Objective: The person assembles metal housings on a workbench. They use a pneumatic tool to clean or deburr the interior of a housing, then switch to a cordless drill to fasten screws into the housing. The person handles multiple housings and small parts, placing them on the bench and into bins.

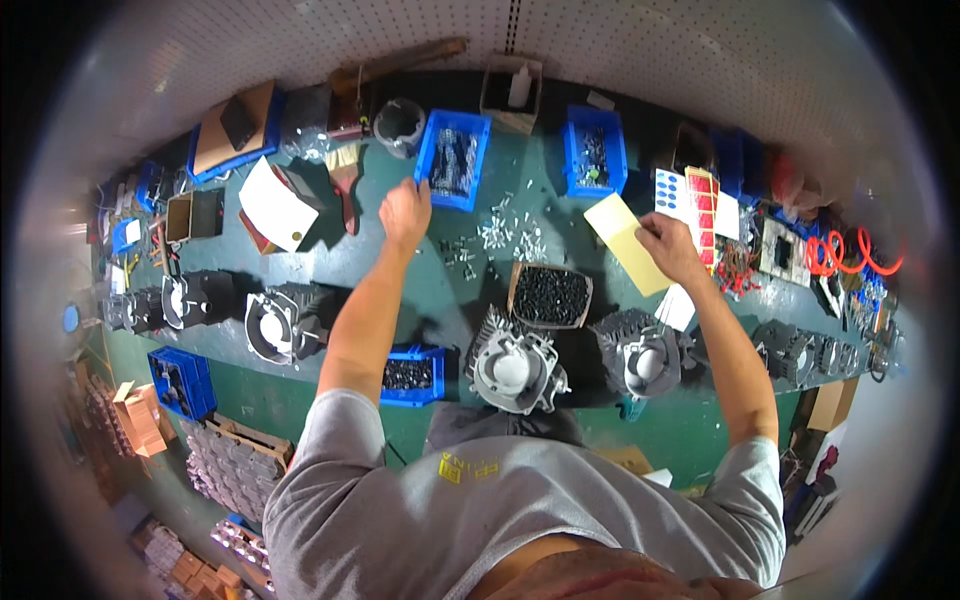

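Observation:
My left hand (405, 212) is closed at the left front corner of a blue bin (482, 165) full of small metal screws. Its fingertips are hidden, so whether they grip the bin's edge or something small I cannot make out. My right hand (670, 247) pinches the right edge of a pale yellow paper sheet (618, 234), between thumb and fingers. Loose screws (497, 232) lie scattered on the green bench between my hands. Nearer to me, an open box of black screws (550, 296) stands behind a grey metal engine casting (515, 368).
More castings (640, 355) line the bench's near edge on both sides. A second blue bin (594, 150) stands at the back right, beside sticker sheets (700, 205). A brush (346, 190) and a white sheet (272, 203) lie left. A blue bin of black parts (432, 375) sits at the front.

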`<state>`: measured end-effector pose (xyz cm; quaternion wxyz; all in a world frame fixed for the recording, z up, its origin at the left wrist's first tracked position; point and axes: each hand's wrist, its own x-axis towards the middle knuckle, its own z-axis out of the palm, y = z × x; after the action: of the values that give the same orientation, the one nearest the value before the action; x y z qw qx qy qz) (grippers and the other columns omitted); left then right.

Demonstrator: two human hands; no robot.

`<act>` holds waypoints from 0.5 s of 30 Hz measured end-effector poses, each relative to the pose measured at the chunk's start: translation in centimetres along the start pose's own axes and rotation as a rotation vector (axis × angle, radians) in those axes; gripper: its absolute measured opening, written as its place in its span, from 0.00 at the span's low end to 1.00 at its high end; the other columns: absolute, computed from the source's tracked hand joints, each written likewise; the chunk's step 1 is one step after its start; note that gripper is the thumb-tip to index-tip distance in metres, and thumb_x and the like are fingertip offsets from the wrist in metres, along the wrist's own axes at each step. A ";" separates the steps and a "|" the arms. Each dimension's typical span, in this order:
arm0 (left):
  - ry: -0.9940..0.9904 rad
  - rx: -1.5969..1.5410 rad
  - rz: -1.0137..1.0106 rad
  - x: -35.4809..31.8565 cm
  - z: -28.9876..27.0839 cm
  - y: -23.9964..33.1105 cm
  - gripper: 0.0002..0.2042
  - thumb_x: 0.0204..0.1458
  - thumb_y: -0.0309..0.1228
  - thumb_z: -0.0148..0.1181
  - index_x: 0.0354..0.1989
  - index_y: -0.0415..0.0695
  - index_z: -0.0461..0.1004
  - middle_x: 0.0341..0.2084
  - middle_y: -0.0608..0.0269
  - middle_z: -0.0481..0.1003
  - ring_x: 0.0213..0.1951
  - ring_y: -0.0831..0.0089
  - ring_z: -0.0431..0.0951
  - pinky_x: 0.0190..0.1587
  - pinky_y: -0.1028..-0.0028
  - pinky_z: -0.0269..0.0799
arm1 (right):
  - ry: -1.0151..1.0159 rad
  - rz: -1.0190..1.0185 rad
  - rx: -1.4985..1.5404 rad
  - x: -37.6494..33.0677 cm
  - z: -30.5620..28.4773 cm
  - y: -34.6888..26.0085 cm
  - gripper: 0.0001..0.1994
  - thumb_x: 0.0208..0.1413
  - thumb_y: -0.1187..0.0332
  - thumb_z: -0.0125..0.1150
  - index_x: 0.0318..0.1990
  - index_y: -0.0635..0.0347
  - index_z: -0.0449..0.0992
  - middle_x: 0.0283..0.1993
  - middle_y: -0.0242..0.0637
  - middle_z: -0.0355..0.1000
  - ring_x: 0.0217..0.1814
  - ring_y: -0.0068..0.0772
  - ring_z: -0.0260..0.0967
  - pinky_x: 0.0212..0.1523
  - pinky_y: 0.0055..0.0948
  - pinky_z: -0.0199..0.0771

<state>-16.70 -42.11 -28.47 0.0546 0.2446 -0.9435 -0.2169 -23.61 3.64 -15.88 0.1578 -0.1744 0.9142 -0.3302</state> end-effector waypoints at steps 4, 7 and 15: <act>0.051 0.033 -0.012 3.3 0.3 -0.3 0.19 0.64 0.46 0.55 0.34 0.41 0.78 0.31 0.39 0.81 0.38 0.37 0.81 0.44 0.46 0.77 | 0.000 -0.011 -0.008 1.7 2.0 -0.6 0.11 0.56 0.71 0.64 0.40 0.73 0.80 0.35 0.54 0.80 0.36 0.49 0.81 0.39 0.38 0.79; 0.020 0.070 0.008 3.9 0.0 -0.9 0.19 0.64 0.47 0.55 0.36 0.42 0.79 0.32 0.39 0.81 0.38 0.38 0.82 0.44 0.45 0.76 | 0.004 -0.002 -0.062 3.2 3.2 -0.7 0.10 0.55 0.72 0.63 0.39 0.73 0.80 0.36 0.57 0.80 0.37 0.53 0.81 0.41 0.41 0.80; 0.081 0.009 -0.086 2.3 0.5 -0.4 0.20 0.64 0.48 0.54 0.34 0.42 0.79 0.31 0.39 0.81 0.38 0.37 0.81 0.44 0.45 0.76 | 0.083 -0.011 -0.209 5.7 5.6 -2.8 0.09 0.54 0.71 0.62 0.37 0.69 0.79 0.34 0.59 0.79 0.39 0.62 0.79 0.45 0.49 0.80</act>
<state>-18.67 -43.36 -29.08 0.0823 0.2938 -0.9300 -0.2049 -25.82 -3.84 -19.10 0.0992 -0.1809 0.9484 -0.2410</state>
